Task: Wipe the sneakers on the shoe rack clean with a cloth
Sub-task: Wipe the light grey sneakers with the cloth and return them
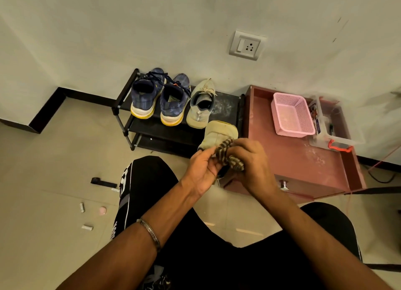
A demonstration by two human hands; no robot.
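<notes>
Holding a beige fabric sneaker (218,135) sole-up in front of the rack, the left hand (202,170) curls its fingers around the shoe's lower end. Right hand (249,161) clutches a bunched brown-and-cream striped cloth (227,155) and presses it against the same shoe; cloth sits between the two hands, touching both. Shoe's lower part is hidden behind hands and cloth. A metal bangle (149,233) circles the left forearm.

Black metal-frame shoe rack (123,107) stands against the off-white wall, just beyond the hands. On its top shelf: two blue sneakers with white-and-yellow soles (160,98), heels toward the camera, side by side; just right of them a matching beige lace-up sneaker (200,104), upright, touching or nearly touching the right blue one. Right end of the top shelf shows whitish dusty smears.

Right of the rack, a reddish-brown low cabinet top (293,159) carries a pink perforated plastic basket (291,116) and, beside it, a clear plastic box with a red latch (334,127). A white wall socket with switch (247,45) is above. Person's black trousers (147,181) fill the lower view. Small bits lie on the beige tile floor at left: a black strip (102,182), a pink round object (102,210), small white pieces (86,227).
</notes>
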